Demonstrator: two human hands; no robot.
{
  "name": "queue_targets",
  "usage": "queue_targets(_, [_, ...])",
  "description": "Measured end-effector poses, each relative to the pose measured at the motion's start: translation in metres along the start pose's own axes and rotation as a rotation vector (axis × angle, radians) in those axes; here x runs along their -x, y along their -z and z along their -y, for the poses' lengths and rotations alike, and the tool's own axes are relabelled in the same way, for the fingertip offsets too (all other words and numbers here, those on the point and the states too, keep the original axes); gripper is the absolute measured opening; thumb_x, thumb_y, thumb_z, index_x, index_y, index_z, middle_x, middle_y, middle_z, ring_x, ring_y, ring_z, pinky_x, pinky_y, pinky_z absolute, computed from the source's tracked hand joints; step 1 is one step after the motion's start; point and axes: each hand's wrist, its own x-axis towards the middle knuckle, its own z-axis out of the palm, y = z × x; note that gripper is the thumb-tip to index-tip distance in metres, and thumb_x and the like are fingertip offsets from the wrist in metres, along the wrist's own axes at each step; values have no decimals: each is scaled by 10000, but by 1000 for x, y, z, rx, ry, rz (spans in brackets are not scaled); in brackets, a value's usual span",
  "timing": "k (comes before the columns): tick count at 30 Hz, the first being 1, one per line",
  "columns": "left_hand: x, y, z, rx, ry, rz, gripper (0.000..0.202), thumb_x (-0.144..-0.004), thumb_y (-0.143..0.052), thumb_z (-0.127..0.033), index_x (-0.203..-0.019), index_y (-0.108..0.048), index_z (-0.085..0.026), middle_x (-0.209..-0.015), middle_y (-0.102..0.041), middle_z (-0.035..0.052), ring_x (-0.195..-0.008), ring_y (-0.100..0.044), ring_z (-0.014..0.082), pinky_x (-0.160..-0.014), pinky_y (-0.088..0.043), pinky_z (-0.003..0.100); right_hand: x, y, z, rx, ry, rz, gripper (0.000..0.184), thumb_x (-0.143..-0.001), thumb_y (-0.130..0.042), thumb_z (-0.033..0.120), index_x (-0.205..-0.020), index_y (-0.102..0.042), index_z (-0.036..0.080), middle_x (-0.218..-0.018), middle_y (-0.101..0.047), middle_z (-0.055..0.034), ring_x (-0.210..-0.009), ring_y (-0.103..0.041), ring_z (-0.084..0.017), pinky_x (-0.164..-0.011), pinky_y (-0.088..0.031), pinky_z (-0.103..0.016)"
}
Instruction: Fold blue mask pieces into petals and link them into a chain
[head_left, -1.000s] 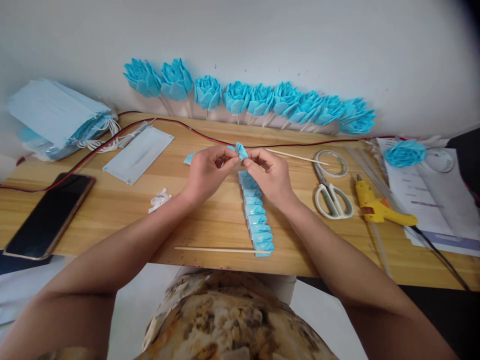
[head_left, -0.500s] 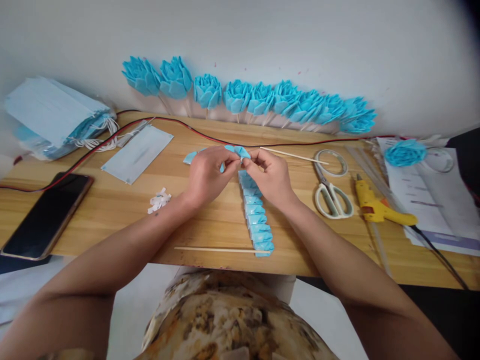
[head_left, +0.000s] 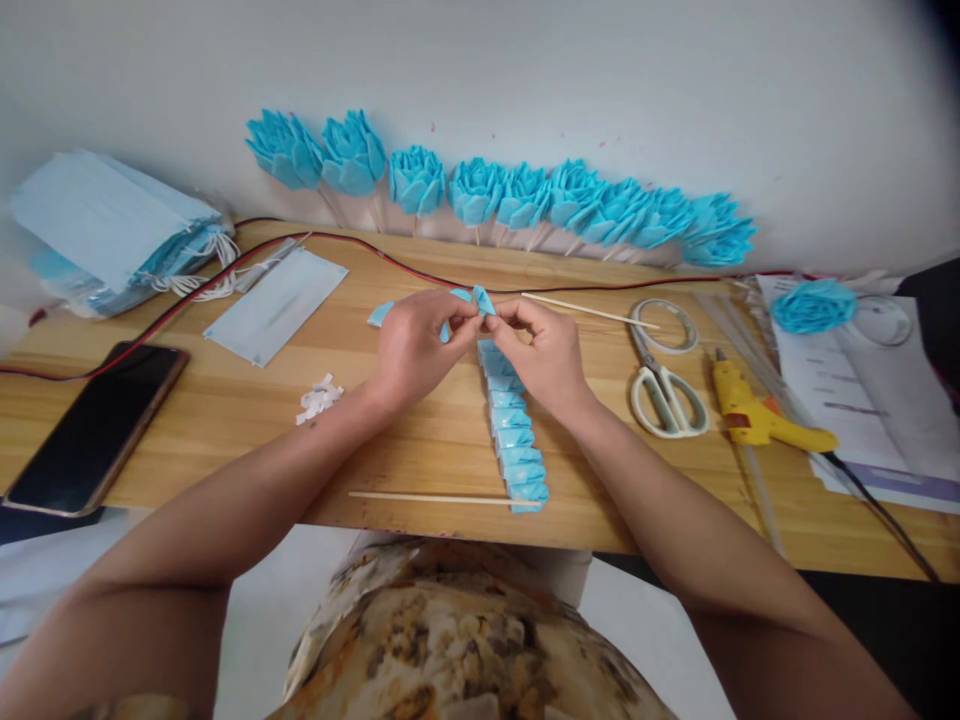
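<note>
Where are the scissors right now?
In the head view, the scissors lie right of centre, between the right hand and the yellow glue gun.

Bare arms (head_left: pixel 292 485) angled inward, elbows (head_left: pixel 180 580) bent, hands (head_left: pixel 412 350) close together, thumbs (head_left: pixel 461 341) pinched against curled fingers (head_left: pixel 525 314)

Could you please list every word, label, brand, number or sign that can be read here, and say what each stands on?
No text can be read.
Paper: print too blurred and small to read.
Glue gun: no readable marking.
Phone: dark, nothing readable.
</note>
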Motion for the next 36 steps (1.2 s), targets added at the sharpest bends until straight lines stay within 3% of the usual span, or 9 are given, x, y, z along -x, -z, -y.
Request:
queue_targets(11, [1,-1,0,39,44,14,121,-815,-607,-162,-720,-674,-197,-642,-615,-9,-593,-505,129,-585,-340,295,3,-2,-1,125,142,-31,98,-834,-586,174,-766,-647,209,-764,-704,-14,-717,-624,-158,-720,-487,-305])
queue_targets(36, [1,-1,-1,87,93,26,154,-816,-567,-184,-695,-661,-194,-628,-613,-8,-565,-467,116,-564,-341,281,2,-2,-1,129,111,-28,103,-838,-589,195,-750,-639,214,-759,-706,-11,-704,-616,-154,-710,-489,-301])
